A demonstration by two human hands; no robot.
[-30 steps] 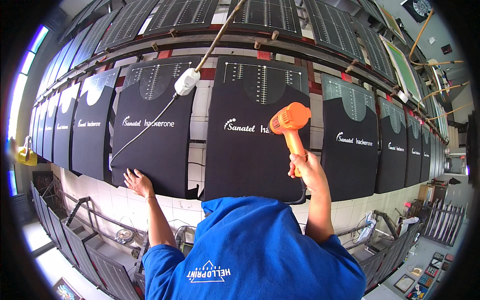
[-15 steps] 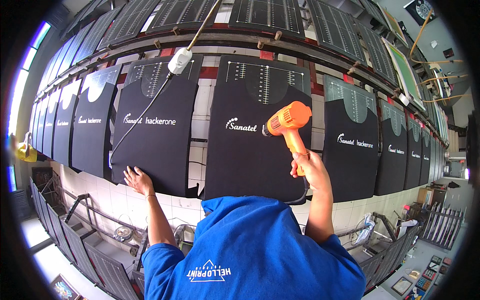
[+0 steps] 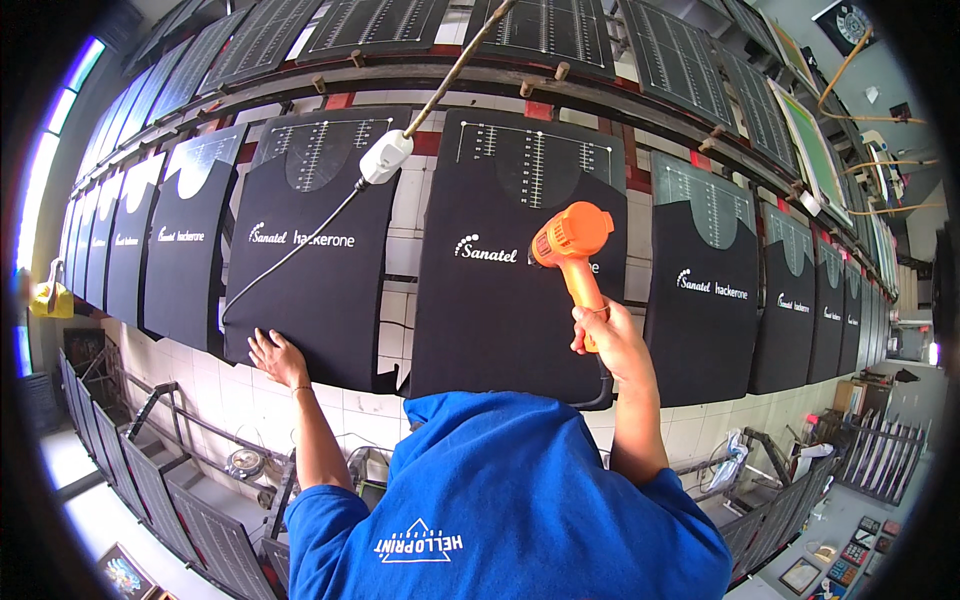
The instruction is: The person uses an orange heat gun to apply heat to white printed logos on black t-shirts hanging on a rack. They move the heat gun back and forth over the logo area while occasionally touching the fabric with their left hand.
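My right hand (image 3: 612, 340) is wrapped around the handle of an orange heat gun (image 3: 574, 238). The gun's dark nozzle faces left, over the white print of a black shirt panel (image 3: 500, 340) on the middle board. Part of that print is hidden behind the gun. With fingers spread, my left hand (image 3: 278, 357) rests on the lower edge of another black shirt panel (image 3: 300, 310), one board to the left. A white plug connector (image 3: 386, 157) hangs over this left board, its dark cable running down across the fabric.
More printed black panels lie along the row, such as one on the right (image 3: 703, 310). Behind runs a rail (image 3: 440, 83) with ruled boards (image 3: 540, 30) beyond it. Metal framework (image 3: 765, 455) stands near me at lower right. A yellow object (image 3: 52, 300) is at far left.
The hanging white connector has swung to the right and slightly down. My right hand and the heat gun have shifted slightly. My left hand stays about where it was.
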